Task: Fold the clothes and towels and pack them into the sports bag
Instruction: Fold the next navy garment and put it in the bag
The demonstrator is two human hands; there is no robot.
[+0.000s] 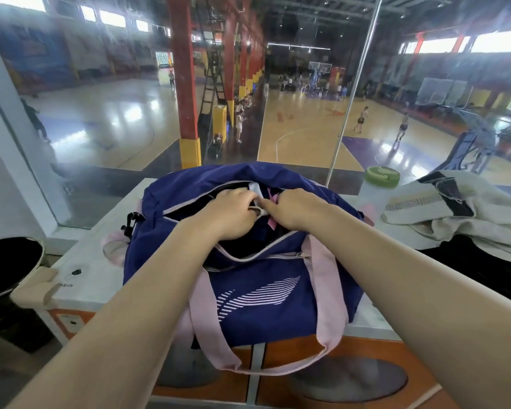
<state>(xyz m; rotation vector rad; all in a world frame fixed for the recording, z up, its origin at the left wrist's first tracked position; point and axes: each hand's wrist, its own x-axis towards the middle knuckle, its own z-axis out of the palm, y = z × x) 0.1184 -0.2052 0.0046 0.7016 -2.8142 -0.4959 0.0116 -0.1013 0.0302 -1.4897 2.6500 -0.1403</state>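
Note:
A navy sports bag [266, 308] with pink straps and a white stripe logo sits on the white counter [83, 290], its top zip open. Both hands are over the opening. My left hand [233, 214] and my right hand [295, 209] meet at the middle and pinch a small pale piece, a zip pull or strap end, beside a pink tab. Dark contents show inside the bag. A crumpled cream towel [466, 219] with a dark stripe lies on the counter at the right, on top of a black garment [478, 267].
A bottle with a green lid [382, 177] stands behind the bag at the right. A glass pane rises right behind the counter, with a basketball hall and people beyond. A dark round seat [9, 261] is at the left.

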